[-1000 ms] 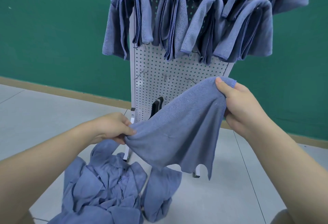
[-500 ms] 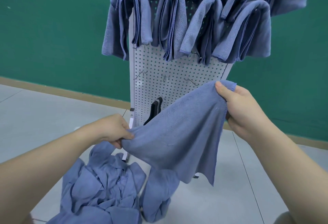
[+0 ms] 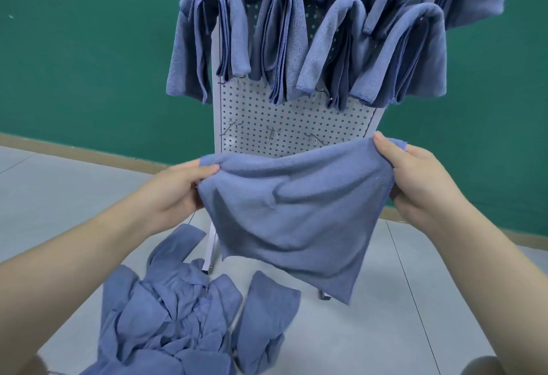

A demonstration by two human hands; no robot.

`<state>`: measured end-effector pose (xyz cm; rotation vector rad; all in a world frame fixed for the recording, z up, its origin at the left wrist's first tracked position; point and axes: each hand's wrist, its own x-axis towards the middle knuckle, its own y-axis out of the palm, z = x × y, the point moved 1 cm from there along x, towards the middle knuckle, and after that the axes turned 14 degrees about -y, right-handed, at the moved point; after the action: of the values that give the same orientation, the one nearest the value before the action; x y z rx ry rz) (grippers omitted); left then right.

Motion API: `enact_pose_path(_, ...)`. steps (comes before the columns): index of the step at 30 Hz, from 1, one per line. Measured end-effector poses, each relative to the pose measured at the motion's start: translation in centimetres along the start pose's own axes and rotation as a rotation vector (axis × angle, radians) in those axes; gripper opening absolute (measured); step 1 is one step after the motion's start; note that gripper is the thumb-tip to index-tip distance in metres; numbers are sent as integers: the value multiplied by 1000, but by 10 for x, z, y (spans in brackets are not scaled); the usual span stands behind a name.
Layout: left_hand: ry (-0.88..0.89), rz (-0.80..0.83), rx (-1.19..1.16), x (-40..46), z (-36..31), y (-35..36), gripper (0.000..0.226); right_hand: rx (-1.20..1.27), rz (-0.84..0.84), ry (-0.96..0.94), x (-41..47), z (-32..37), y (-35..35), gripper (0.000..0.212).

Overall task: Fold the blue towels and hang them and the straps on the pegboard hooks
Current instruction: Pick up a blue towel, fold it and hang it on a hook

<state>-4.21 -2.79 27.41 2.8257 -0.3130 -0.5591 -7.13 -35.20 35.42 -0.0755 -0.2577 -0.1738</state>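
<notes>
Holding a blue towel (image 3: pixel 292 214) spread in front of the pegboard (image 3: pixel 284 125), both hands are raised.

One upper corner is pinched in the grip of the left hand (image 3: pixel 175 193), the other in that of the right hand (image 3: pixel 415 178); the cloth hangs slack between them. Folded towels (image 3: pixel 296 45) are draped over the upper hooks, bare hooks (image 3: pixel 274 132) are seen below, and a crumpled pile (image 3: pixel 166 318) lies on the floor (image 3: pixel 59 196).

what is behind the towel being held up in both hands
Behind the held towel stands the white pegboard, with three bare hooks showing just above the towel's top edge. The board's lower part is covered and cannot be seen.
</notes>
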Motion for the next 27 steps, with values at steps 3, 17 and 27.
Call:
enact_pose_path(3, 81, -4, -17, -6, -12, 0, 32, -33, -28, -3, 1, -3, -2, 32)
enact_pose_path(17, 242, -368, 12, -15, -20, 4, 17, -296, 35, -23, 11, -26, -3, 38)
enact_pose_path(27, 280, -344, -56, -19, -31, -12, 26, -289, 215, 73, 10, -36, 5, 21)
